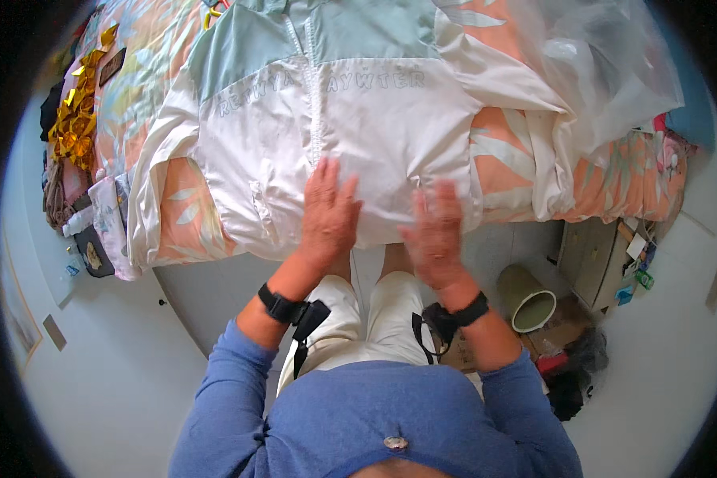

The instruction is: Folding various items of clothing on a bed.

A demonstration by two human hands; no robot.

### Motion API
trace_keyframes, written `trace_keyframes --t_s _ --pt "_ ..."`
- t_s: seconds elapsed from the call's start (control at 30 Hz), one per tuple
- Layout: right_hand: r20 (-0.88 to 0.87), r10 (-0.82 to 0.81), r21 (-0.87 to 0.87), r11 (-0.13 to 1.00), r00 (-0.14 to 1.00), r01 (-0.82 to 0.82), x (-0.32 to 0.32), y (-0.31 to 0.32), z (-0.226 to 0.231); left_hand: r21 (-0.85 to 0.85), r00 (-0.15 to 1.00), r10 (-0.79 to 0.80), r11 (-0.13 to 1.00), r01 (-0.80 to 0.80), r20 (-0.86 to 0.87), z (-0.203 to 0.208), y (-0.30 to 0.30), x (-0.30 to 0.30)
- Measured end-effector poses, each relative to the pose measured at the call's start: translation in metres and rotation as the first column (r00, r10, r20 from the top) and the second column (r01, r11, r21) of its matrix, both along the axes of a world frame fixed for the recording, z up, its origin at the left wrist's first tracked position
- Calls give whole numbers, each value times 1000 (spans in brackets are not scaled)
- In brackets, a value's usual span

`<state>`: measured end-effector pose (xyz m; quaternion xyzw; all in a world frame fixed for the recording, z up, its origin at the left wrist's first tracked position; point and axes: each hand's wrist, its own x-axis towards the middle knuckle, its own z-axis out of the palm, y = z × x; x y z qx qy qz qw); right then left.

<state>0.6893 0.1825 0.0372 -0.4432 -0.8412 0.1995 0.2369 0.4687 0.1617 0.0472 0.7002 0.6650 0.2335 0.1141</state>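
A light zip jacket (pixel 255 151), white below and pale green across the top, lies spread on the bed with its sleeves out to both sides. Its front zip runs down the middle, and faint outlined lettering crosses the chest. My left hand (pixel 329 213) is flat over the lower front beside the zip, fingers stretched out and holding nothing. To its right, over the hem, my right hand (pixel 438 235) is smeared by motion; its fingers look extended with nothing in them. Whether the right palm touches the cloth, I cannot tell. Black straps circle both wrists.
An orange leaf-patterned sheet (pixel 185 215) covers the bed. Clear plastic (pixel 605 80) lies at the far right. Gold ribbon (pixel 76 127) and a phone (pixel 112 68) are at the far left. Below the bed's right side stand a bin (pixel 524 295) and a drawer cabinet (pixel 588 259).
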Motion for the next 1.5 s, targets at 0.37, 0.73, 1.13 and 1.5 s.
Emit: trace_keyframes --t_s 0.37,0.73,1.13,1.5 --pt "533 -87 123 992 841 24 87 55 -52 -240 976 -10 970 -44 -216 -61 23 -28" --pt "327 226 93 959 918 -269 -11 4 -35 -202 980 5 978 -46 -198 -60 24 -29" --pt "520 -196 128 980 832 150 82 29 -33 -202 986 17 978 -50 -163 -61 25 -29" --pt "431 144 -39 989 891 -141 36 15 -49 -174 989 33 983 -59 -146 -59 24 -31"
